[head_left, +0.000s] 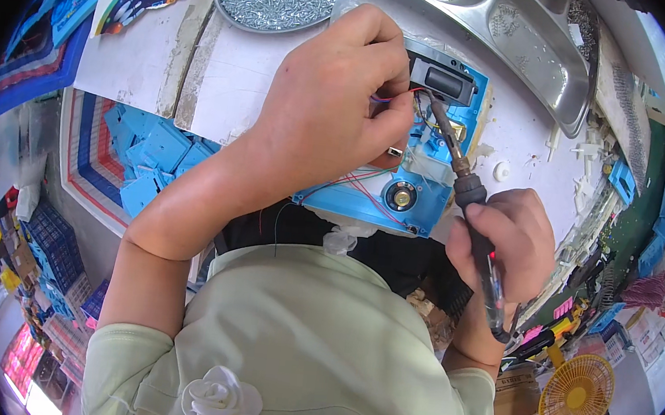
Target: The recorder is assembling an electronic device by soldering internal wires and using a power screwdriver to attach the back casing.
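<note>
My right hand grips a soldering iron by its dark handle. The iron's tip points up and left, reaching the wiring beside a grey and black part in a blue plastic housing. Just left of that tip, my left hand is closed in a pinch on a thin red wire; a blue one runs beside it. My fingers hide part of the housing and the exact pinch point. A small round speaker sits in the housing's near part, with loose red and green wires around it.
A round metal tray full of small screws stands behind my left hand. To the back right lies a compartmented steel tray. A small white round piece lies right of the iron. Blue plastic parts fill a striped container at the left.
</note>
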The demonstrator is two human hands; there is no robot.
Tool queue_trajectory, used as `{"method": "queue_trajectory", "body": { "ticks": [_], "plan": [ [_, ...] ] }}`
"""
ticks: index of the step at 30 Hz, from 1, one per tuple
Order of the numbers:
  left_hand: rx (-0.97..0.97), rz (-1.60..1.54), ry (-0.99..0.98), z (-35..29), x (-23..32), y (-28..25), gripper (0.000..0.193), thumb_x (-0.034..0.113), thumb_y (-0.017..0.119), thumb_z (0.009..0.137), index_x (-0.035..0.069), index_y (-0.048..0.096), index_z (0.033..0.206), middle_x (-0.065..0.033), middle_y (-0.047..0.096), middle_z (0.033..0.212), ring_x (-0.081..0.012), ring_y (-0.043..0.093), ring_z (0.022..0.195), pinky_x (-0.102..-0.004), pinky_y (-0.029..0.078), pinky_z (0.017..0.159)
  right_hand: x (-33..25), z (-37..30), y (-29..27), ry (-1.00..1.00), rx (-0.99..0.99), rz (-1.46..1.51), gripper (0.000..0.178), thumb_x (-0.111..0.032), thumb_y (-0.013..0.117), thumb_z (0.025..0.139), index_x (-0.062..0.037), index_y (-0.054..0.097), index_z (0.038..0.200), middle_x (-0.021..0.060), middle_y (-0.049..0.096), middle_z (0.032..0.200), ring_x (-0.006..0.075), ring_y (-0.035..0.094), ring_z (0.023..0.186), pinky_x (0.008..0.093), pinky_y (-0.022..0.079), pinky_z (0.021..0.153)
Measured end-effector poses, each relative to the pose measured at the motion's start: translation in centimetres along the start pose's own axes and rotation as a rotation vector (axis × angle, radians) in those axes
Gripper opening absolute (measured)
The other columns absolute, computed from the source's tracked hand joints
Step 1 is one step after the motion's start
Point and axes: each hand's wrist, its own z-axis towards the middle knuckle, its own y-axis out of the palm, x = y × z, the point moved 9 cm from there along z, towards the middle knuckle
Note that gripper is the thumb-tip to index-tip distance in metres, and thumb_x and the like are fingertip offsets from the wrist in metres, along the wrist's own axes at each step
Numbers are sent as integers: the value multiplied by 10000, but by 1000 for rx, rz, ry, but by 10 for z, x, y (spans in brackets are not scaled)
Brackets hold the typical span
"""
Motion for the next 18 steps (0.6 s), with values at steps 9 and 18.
{"method": "queue_trajectory", "body": {
  "ticks": [9,18],
  "plan": [
    [17,12,16,0,2,-1,103,-2,727,808,-12,626,794,-54,555,935,-102,582,686,-245,487,588,8,-5,-9,19,30,130,282,-30,820,730,-45,676,972,79,607,654,244,570,545,332,458,514],
    [46,16,14,0,2,-2,107,-17,737,786,-7,631,786,-54,567,929,-110,579,703,-250,474,595,17,-1,-6,45,46,135,257,-41,796,750,-23,671,974,81,608,644,231,560,517,323,429,487]
  ]
}}
